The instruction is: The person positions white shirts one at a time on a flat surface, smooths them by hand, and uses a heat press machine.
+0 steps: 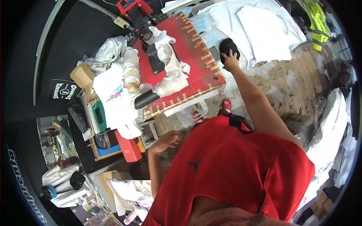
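Note:
My right hand [231, 61] reaches forward, its fingers over the near end of a black cloth pad [229, 47]. The pad is on the front edge of a table, beside white fabric sheets [265, 34]. My left hand [167, 140] hangs at my side, fingers loosely curled, with nothing visible in it. Ahead stands a heat press with a red platen [195, 65], its edge bound with strips of tan tape. White cloth is wrapped around the press handle [169, 70], leaving a black grip [146, 99] bare.
White printed cloth [111, 97] hangs left of the press, near a red box [128, 147] and a cardboard box [82, 75]. A small grey stool [152, 130] stands below. Scraps litter the worn floor [282, 87]. Plastic-wrapped white goods [328, 124] are at right.

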The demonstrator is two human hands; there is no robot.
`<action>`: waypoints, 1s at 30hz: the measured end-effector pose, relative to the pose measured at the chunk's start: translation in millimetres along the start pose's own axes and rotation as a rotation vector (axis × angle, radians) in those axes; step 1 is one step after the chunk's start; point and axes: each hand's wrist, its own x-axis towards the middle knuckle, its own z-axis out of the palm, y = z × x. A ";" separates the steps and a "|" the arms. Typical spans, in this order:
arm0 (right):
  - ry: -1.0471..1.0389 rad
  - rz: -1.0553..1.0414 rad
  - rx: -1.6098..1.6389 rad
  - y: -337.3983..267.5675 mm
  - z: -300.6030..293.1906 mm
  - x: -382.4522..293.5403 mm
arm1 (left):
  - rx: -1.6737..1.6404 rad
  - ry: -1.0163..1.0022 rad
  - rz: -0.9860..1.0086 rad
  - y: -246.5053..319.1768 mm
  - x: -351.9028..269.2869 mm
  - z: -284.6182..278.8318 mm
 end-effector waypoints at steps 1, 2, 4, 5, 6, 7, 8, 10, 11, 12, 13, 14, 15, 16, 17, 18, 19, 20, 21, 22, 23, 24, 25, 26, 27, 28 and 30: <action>0.181 -0.020 0.085 13.4 26.7 8.5 | -0.003 -0.004 -0.005 -6.8 10.7 9.9; 0.173 -0.053 0.145 7.6 23.7 0.2 | 0.056 -0.024 0.036 -17.1 24.5 22.0; 0.164 -0.065 0.193 22.5 15.7 -10.5 | 0.120 -0.068 0.079 -19.4 49.4 43.6; 0.165 -0.086 0.379 39.1 12.3 -10.7 | 0.206 -0.018 0.114 -14.9 63.9 50.2; 0.162 -0.111 0.566 50.7 13.3 -14.1 | 0.286 0.036 0.149 -10.8 77.0 56.4; -0.089 0.171 1.059 44.0 -10.0 -29.1 | 0.273 0.036 0.138 1.1 83.2 63.6; -0.121 0.215 1.296 56.0 -25.0 -47.7 | 0.231 -0.071 0.245 30.9 82.6 72.4; -0.077 0.435 1.674 86.5 -24.0 -67.2 | 0.236 -0.239 0.440 82.9 87.1 84.7; -0.108 0.518 1.760 74.5 -49.1 -93.5 | 0.267 -0.268 0.518 93.3 93.5 89.5; -0.178 0.446 1.852 90.1 -43.4 -107.3 | 0.233 -0.369 0.526 101.3 108.0 93.3; -0.252 0.373 1.939 108.5 -31.9 -120.4 | 0.194 -0.468 0.529 106.4 123.9 98.7; -0.252 0.391 1.932 108.5 -30.5 -135.0 | 0.183 -0.479 0.521 109.7 134.9 107.4; -0.299 0.430 1.976 102.1 -35.2 -155.0 | 0.138 -0.422 0.547 114.7 144.1 117.1; -0.342 0.469 2.022 92.4 -44.7 -177.2 | 0.096 -0.366 0.571 118.2 151.8 126.4; -0.447 0.449 2.060 82.4 -56.8 -199.1 | 0.103 -0.308 0.622 120.2 159.1 135.0; -0.496 0.464 2.093 76.8 -58.7 -216.9 | 0.137 -0.230 0.635 120.5 167.2 144.7; -0.554 0.474 2.125 68.0 -61.6 -230.5 | 0.170 -0.144 0.649 122.6 171.6 152.1; -0.584 0.361 2.054 61.6 -67.6 -243.0 | -0.009 -0.235 0.664 124.9 175.4 157.0; -0.607 0.253 1.980 53.4 -82.4 -256.8 | -0.006 -0.253 0.656 125.7 177.5 160.3; -0.640 0.234 1.994 45.9 -94.2 -267.4 | -0.025 -0.304 0.660 126.3 179.9 161.1; -0.632 0.242 1.998 41.1 -95.7 -271.0 | -0.045 -0.351 0.663 125.7 181.0 161.2; -0.608 0.148 1.947 37.6 -95.3 -276.1 | -0.055 -0.345 0.659 122.8 180.1 163.1; -0.587 0.055 1.892 34.7 -93.9 -279.8 | -0.055 -0.350 0.653 120.3 179.3 164.6; -0.548 0.057 1.757 34.6 -88.9 -277.6 | -0.091 -0.383 0.610 118.2 178.6 165.5; -0.545 0.058 1.756 38.8 -77.4 -274.8 | -0.123 -0.417 0.572 118.7 178.2 165.6; -0.451 0.040 1.528 41.1 -63.9 -272.0 | -0.126 -0.416 0.572 117.9 179.6 163.7; -0.259 0.077 0.995 29.8 -73.4 -272.0 | -0.010 -0.350 0.627 113.7 181.6 156.3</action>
